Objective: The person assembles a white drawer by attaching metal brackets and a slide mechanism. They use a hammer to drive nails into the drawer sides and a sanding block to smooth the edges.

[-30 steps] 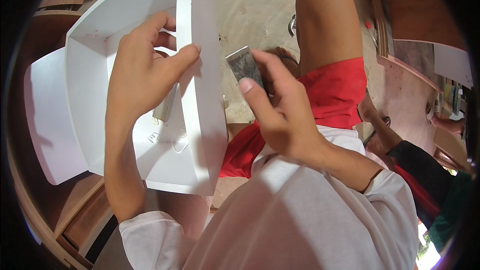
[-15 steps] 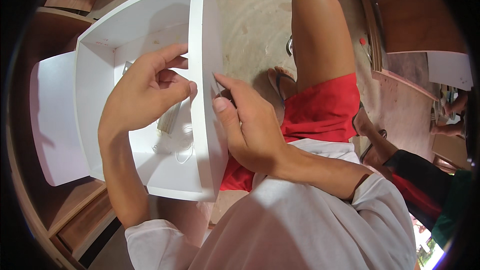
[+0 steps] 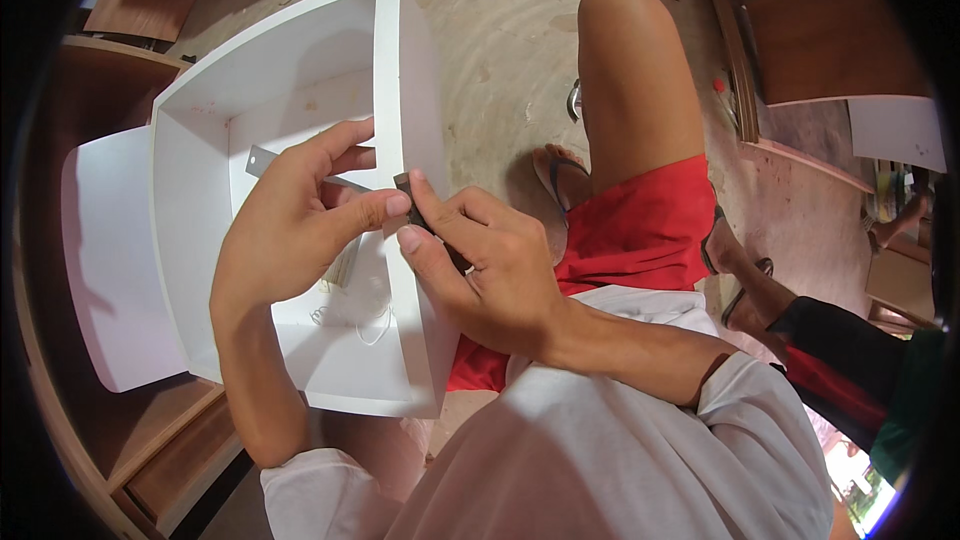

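Note:
A white open box [image 3: 388, 80] stands in front of me, tilted a little in view. My left hand [image 3: 300, 205] reaches over it, its fingers passing behind the near-right wall and its thumb pressed on that wall's white rim. My right hand [image 3: 490, 260] pinches a small dark block [image 3: 404, 183] between thumb and fingers, against the same rim and close to my left thumb. Beneath my left hand, a grey metal strip [image 3: 261, 160] with a hole at its end lies in the box. Partly covered pale sticks [image 3: 340, 270] and loose white string [image 3: 374, 328] lie there too.
A brown wooden cabinet frame [image 3: 112, 70] with a white panel [image 3: 120, 250] is left of the box. My bent knee and red shorts [image 3: 640, 210] are to the right. Another person's legs [image 3: 750, 280] show farther right, near wooden boards [image 3: 840, 30]. Concrete floor [image 3: 500, 50] lies beyond.
My right hand has moved up from the wall's outer side to the rim, so the dark block now shows. The box sits slightly lower in view; my left hand stays at the rim.

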A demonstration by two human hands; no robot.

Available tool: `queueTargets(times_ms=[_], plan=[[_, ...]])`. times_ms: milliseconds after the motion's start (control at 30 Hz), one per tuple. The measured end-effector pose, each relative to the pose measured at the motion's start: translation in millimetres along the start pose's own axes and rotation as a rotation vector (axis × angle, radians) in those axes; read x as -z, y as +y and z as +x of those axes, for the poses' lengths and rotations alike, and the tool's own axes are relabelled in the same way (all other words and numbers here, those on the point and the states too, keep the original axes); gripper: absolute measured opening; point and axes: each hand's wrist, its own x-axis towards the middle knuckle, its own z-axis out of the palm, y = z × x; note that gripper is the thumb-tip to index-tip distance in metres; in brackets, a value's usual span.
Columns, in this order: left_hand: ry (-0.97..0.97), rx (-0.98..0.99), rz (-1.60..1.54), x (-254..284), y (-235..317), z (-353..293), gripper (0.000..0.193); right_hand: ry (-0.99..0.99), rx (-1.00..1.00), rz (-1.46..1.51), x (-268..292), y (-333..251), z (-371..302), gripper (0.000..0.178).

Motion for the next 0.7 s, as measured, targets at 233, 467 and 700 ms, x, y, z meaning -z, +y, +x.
queueTargets(times_ms=[233,467,700], plan=[[-0.002,0.023,-0.011,-0.9,3.3,0.1,0.057,-0.006,0.001,-0.009,0.7,-3.5,4.0,0.047],[0.08,0.021,-0.001,-9.1,4.1,1.1,0.046,0.017,0.039,0.004,-1.4,3.0,11.0,0.046],[0.127,0.058,0.045,-12.3,9.4,3.5,0.042,0.01,0.012,-0.004,-0.5,3.4,20.8,0.046]])
